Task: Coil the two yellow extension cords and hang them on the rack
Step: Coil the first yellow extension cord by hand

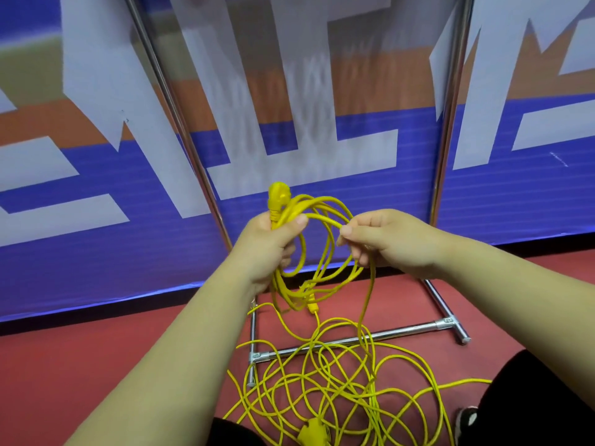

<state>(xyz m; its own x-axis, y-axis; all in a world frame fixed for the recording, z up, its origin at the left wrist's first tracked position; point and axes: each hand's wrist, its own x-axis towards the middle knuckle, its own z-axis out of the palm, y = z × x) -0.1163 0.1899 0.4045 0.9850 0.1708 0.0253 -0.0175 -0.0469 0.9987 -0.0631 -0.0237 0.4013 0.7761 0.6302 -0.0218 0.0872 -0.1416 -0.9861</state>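
1. The left hand (270, 246) has its grip closed round coiled loops of thin yellow extension cord (317, 201) below the yellow plug (278, 196), anchoring them.
2. The right hand (396, 243) pinches the next strand in its grip, likely to add a loop.
3. Loose yellow cord (372, 400) sprawls over the base of the chrome tube rack (412, 329).

A yellow cord (287, 294) hangs in several loops, plug (278, 196) uppermost; its remainder sprawls tangled across the chrome rack (402, 331) base.

Left hand (273, 241) gripping tightly, right hand (386, 241) seemingly pinching, both outstretched.
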